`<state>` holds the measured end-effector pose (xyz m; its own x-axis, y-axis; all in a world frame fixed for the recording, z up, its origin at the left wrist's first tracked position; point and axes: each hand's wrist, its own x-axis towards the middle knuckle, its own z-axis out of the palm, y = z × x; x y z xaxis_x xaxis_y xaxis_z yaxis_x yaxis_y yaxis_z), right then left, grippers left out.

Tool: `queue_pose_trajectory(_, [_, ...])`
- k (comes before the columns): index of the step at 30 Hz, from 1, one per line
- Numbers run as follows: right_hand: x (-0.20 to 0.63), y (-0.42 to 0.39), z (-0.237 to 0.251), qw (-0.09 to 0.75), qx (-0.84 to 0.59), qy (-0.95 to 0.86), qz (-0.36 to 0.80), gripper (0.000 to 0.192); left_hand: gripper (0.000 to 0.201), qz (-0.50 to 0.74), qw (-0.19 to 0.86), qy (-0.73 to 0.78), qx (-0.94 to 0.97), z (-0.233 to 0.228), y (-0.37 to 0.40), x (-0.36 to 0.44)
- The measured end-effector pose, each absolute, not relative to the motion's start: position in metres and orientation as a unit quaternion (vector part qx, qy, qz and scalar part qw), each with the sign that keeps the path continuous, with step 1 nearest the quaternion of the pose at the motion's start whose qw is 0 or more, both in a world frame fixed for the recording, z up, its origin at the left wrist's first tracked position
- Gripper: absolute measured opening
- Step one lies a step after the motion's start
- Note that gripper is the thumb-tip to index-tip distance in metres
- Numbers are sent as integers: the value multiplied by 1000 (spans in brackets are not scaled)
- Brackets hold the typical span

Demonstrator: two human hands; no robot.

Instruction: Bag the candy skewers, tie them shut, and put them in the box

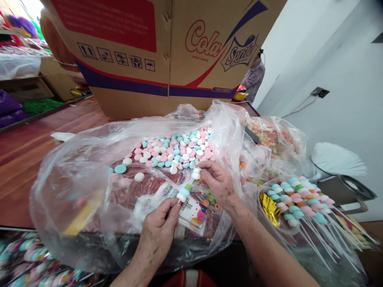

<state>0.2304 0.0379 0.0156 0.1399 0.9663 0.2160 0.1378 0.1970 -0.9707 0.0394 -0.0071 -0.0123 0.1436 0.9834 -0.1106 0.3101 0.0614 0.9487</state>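
Pinched between thumb and fingers of my left hand (160, 223) is a candy skewer (183, 193), with a green piece at the top and blue and white marshmallow below. My right hand (218, 183), just up and to the right, grips a white marshmallow (196, 173) by the fingertips, apart from the skewer. Behind both hands spreads a pile of pink, blue and white marshmallows (176, 148) on clear plastic. Small green and orange gummy rings (211, 198) lie below my right hand. Under the skewer are printed plastic packets (191, 217).
A large cardboard box (134, 75) stands at the back. To the right, a tub (260, 207) holds finished-looking candy skewers (302, 195) and gold ties (269, 207). Beyond are a bag of gummies (275, 137), white sticks (338, 157) and a kettle (344, 191). A person (255, 77) is behind the box.
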Motion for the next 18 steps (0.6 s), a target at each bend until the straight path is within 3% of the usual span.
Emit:
queue_pose_trajectory(12, [226, 31, 9, 590, -465, -436, 495, 13, 27, 366, 468, 541, 596, -14, -8, 39])
queue_pose_trajectory(18, [225, 24, 4, 582, -479, -486, 442, 16, 27, 357, 469, 538, 603, -14, -9, 38])
